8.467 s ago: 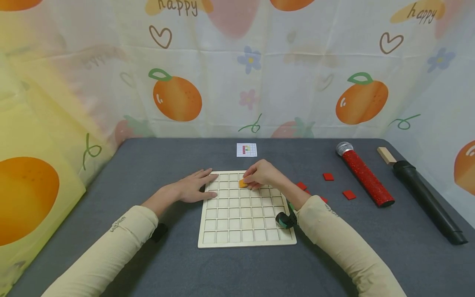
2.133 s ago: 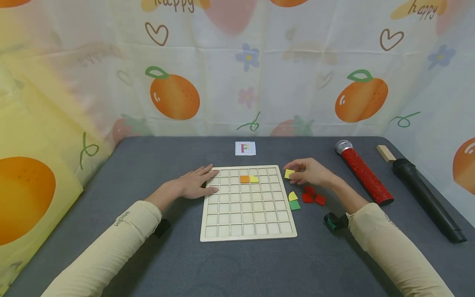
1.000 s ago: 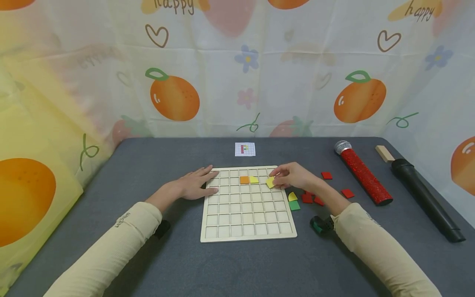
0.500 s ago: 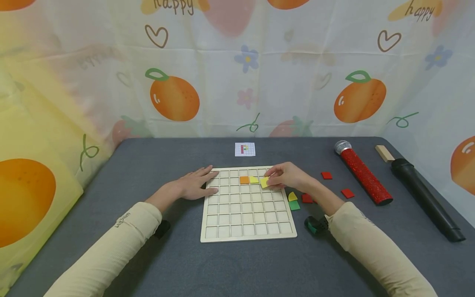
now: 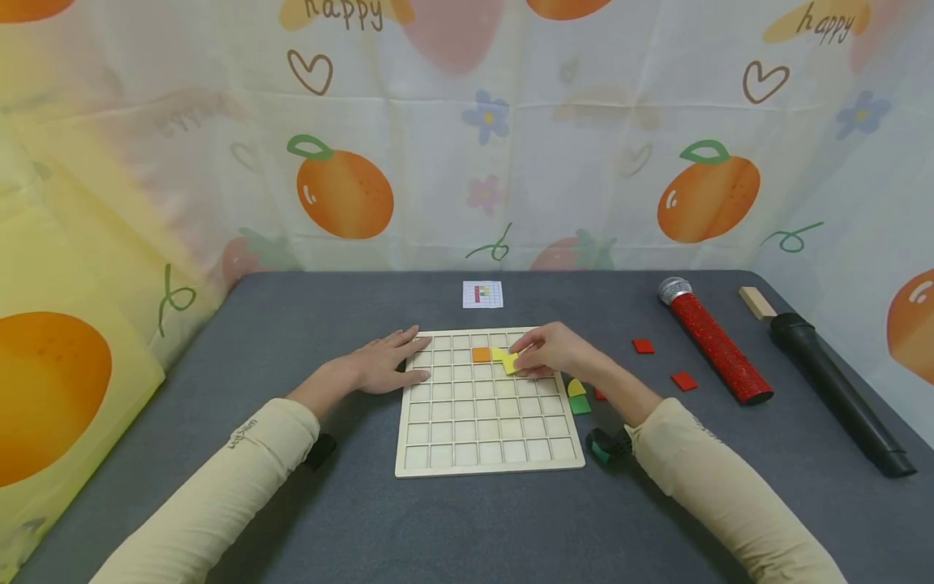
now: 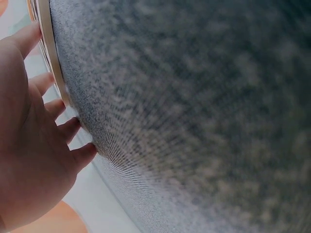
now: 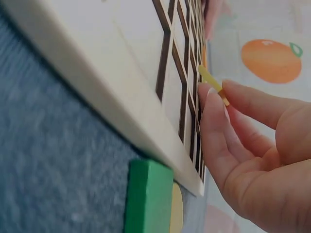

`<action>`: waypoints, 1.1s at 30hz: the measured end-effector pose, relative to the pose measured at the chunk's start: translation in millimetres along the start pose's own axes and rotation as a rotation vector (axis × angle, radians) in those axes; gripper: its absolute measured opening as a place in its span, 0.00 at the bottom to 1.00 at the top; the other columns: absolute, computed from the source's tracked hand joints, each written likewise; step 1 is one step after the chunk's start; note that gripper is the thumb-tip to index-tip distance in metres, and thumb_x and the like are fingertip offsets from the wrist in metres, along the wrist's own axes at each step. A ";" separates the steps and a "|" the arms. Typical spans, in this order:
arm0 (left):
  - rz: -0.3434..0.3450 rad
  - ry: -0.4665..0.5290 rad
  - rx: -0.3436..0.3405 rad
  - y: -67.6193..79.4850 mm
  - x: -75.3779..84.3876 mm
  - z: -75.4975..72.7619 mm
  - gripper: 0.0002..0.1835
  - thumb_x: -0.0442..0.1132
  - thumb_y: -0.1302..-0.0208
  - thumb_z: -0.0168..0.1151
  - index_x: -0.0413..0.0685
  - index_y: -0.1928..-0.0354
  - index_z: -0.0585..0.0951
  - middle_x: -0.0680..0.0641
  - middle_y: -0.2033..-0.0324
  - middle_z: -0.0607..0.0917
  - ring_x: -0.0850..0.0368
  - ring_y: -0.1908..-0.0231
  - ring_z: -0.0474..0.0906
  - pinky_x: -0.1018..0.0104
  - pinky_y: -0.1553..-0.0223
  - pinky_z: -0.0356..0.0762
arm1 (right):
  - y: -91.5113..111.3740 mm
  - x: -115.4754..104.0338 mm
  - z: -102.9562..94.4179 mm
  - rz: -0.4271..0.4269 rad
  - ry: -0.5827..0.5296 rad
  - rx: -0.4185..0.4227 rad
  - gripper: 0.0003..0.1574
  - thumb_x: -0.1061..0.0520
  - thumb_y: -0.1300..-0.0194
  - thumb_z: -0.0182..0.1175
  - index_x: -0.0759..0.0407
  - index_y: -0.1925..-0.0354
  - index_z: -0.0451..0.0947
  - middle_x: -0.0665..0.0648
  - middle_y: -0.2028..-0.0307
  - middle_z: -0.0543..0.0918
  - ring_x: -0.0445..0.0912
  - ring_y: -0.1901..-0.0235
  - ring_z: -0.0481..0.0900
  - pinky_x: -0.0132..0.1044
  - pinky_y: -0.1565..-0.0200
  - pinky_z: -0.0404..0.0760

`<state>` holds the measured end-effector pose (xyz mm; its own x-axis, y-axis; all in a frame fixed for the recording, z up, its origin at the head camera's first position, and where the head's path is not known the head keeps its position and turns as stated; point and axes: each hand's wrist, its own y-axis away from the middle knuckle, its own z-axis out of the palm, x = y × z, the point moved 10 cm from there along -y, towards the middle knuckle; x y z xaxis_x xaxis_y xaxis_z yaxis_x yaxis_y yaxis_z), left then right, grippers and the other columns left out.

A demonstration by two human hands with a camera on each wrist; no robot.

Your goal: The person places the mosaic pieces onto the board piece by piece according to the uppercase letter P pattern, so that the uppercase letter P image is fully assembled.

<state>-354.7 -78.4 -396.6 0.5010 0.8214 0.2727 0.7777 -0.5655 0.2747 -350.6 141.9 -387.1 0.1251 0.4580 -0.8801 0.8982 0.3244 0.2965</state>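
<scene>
A pale wooden grid board (image 5: 490,469) lies mid-table. My left hand (image 5: 379,363) rests at its left edge with fingers spread; in the left wrist view the fingertips touch or lie close to the board's rim (image 6: 51,53). Between thumb and fingers, my right hand (image 5: 558,351) pinches a yellow square tile (image 5: 510,365), tilted over the board's upper part. The right wrist view shows this tile (image 7: 210,78) edge-on at the fingertips. An orange tile (image 5: 481,354) sits in a cell, with another yellow tile (image 5: 498,354) right beside it, close to the held one.
Right of the board lie a yellow rounded piece (image 5: 576,388), a green tile (image 5: 580,404) and red tiles (image 5: 684,380), some hidden by the right arm. Farther right are a red microphone (image 5: 722,349), a black microphone-like stick (image 5: 839,393) and a wooden block (image 5: 756,302). A pattern card (image 5: 482,294) lies behind the board.
Earlier the right hand was setting the orange tile; now that and a yellow tile lie in cells. The right hand has carried another yellow tile leftward from beside the board. The left hand stays.
</scene>
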 end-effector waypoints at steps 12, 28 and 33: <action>-0.005 -0.002 0.000 0.7 1.1 -0.5 0.40 0.62 0.29 0.44 0.51 0.24 0.49 0.42 0.26 0.43 0.41 0.29 0.38 0.41 0.33 0.40 | -5.5 2.9 1.6 0.040 0.084 0.049 0.16 0.63 0.41 0.67 0.65 0.53 0.82 0.59 0.67 0.82 0.45 0.72 0.82 0.34 0.68 0.82; -0.005 0.002 -0.004 1.0 0.8 -0.9 0.40 0.62 0.29 0.44 0.50 0.24 0.49 0.41 0.26 0.43 0.41 0.29 0.39 0.39 0.34 0.40 | -4.8 -1.5 6.7 0.056 0.081 0.065 0.14 0.65 0.41 0.67 0.66 0.55 0.83 0.58 0.68 0.84 0.45 0.71 0.82 0.36 0.65 0.82; -0.008 0.003 0.000 0.3 0.6 -0.8 0.40 0.63 0.30 0.44 0.50 0.24 0.50 0.41 0.26 0.44 0.40 0.29 0.39 0.40 0.34 0.41 | -5.7 -1.4 7.9 0.061 0.077 0.069 0.13 0.64 0.41 0.67 0.67 0.57 0.83 0.58 0.69 0.84 0.45 0.71 0.81 0.36 0.65 0.82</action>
<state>-354.5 -78.1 -395.5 0.4938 0.8254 0.2736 0.7816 -0.5592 0.2764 -352.6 132.9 -390.5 0.1497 0.5380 -0.8296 0.9171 0.2380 0.3199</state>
